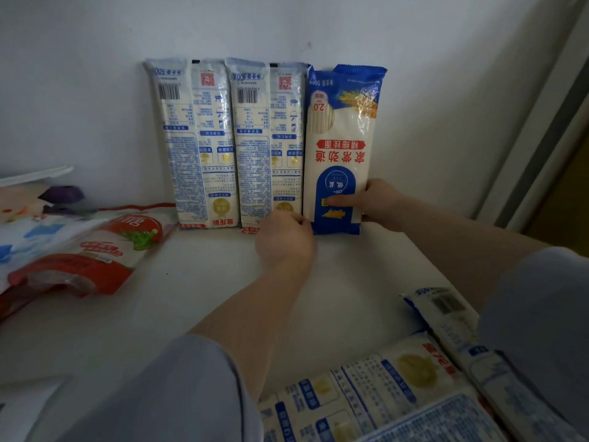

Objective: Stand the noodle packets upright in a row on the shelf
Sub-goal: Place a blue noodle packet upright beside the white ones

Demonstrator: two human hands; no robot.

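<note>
Head view: both hands' fingers (pixel 339 200) hold the blue noodle packet (pixel 342 148) upright, print inverted.

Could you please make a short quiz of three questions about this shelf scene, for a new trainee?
1. True or false: the blue packet stands at the right end of the row against the wall.
2. How many packets stand upright in the row? A) two B) three C) five
3. Fill in: the right hand has its grip on the blue packet's ____ edge.

Key: 1 true. 2 B: two white packets and the blue one. 3 right; the left hand is at its lower left corner.
</note>
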